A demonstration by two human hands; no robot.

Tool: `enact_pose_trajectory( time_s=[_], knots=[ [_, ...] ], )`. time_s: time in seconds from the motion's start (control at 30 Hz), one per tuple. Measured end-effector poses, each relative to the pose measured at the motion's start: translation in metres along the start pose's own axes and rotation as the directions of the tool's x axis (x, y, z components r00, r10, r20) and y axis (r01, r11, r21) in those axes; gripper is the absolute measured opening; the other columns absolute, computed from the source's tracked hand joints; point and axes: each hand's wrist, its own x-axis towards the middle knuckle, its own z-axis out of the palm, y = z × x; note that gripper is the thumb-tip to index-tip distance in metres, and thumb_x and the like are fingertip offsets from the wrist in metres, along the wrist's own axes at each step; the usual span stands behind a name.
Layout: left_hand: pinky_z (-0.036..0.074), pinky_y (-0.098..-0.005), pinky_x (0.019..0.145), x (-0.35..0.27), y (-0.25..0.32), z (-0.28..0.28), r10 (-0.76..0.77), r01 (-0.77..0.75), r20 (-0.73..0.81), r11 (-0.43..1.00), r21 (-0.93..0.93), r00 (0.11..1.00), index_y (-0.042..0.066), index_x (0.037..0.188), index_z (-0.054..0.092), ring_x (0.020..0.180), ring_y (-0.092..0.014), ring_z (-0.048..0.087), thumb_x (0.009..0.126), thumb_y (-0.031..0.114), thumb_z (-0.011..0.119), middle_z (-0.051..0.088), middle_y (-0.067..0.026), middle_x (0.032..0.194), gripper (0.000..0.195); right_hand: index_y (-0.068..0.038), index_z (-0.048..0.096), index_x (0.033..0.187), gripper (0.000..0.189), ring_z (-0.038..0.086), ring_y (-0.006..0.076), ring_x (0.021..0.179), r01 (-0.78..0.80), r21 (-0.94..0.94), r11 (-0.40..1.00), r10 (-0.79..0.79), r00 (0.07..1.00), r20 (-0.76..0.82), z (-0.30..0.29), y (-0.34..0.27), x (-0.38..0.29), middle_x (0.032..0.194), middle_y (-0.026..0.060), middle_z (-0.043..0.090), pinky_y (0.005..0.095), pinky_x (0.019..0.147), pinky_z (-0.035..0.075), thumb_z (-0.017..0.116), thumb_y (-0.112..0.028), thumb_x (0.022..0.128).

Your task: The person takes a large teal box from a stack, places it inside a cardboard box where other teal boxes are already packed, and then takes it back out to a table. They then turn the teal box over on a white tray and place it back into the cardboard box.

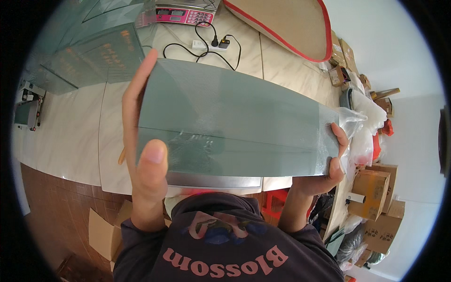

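Note:
A long grey-green box (229, 116), with a clear, shiny film or tape over it, is held up in front of my chest. My left hand (148, 165) grips its left end, thumb on the near face and fingers along the far edge. At the opposite end my right hand (336, 169) pinches the corner, where a strip of clear tape (324, 134) wraps the box. A thin seam runs lengthwise across its face. Below the box, part of a flat metal plate (218, 181) shows at the front edge of the marble-patterned table (70, 130).
Wrapped grey-green boxes (95, 60) with orange handwriting stand at the back left. A pink digital scale (186, 17), a power strip (201, 45) with black cords and a red-edged beige holder (282, 24) lie beyond. Cardboard boxes (371, 190) crowd the right; an opened carton (104, 234) is on the floor.

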Motion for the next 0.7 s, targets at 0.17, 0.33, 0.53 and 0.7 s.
enact_pose_trajectory(
  time_s=[0.17, 0.33, 0.53, 0.7],
  knots=[
    [0.032, -0.0369, 0.104, 0.001, -0.010, -0.005, 0.053, -0.054, 0.026, 0.999, 0.008, 0.998, -0.002, 0.142, 0.030, 0.125, -0.025, 0.041, 0.075, 0.066, 0.048, 0.042, -0.0164, 0.134, 0.097, -0.002, 0.044, 0.125, 0.066, 0.047, 0.0308, 0.115, 0.012, -0.008, 1.000, -0.012, 1.000, 0.024, -0.003, 0.001, 0.003, 0.121, 0.0189, 0.046, 0.0417, 0.098, 0.037, 0.048, -0.046, 0.075],
    [0.027, -0.0349, 0.106, 0.003, -0.014, -0.007, 0.124, -0.126, 0.071, 0.991, 0.034, 0.990, -0.001, 0.141, 0.033, 0.128, -0.023, 0.038, 0.079, 0.065, 0.046, 0.038, -0.0144, 0.140, 0.092, 0.000, 0.039, 0.133, 0.077, 0.044, 0.0295, 0.121, 0.075, 0.014, 0.997, -0.075, 0.997, -0.004, -0.002, 0.009, 0.002, 0.129, 0.0174, 0.043, 0.0420, 0.103, 0.034, 0.044, -0.055, 0.080],
    [0.032, -0.0374, 0.105, 0.003, -0.048, -0.026, 0.111, -0.138, 0.162, 0.976, 0.170, 0.981, 0.000, 0.143, 0.029, 0.128, -0.024, 0.038, 0.073, 0.076, 0.049, 0.040, -0.0145, 0.139, 0.106, -0.010, 0.066, 0.093, 0.042, 0.055, 0.0288, 0.107, 0.178, -0.623, 0.762, 0.239, 0.817, 0.525, -0.116, 0.156, -0.034, 0.098, 0.0083, 0.063, 0.0449, 0.105, 0.032, 0.065, -0.049, 0.079],
    [0.043, -0.0331, 0.092, -0.030, -0.147, -0.092, -0.298, 0.211, 0.216, 0.912, 0.351, 0.930, 0.001, 0.136, 0.038, 0.108, -0.021, 0.053, 0.068, 0.068, 0.070, 0.053, -0.0108, 0.123, 0.101, -0.005, 0.051, 0.123, 0.067, 0.038, 0.0357, 0.127, 0.249, -0.409, 0.878, 0.145, 0.676, 0.723, -0.103, 0.156, -0.007, 0.134, 0.0226, 0.042, 0.0420, 0.109, 0.025, 0.075, -0.044, 0.074]
  ],
)
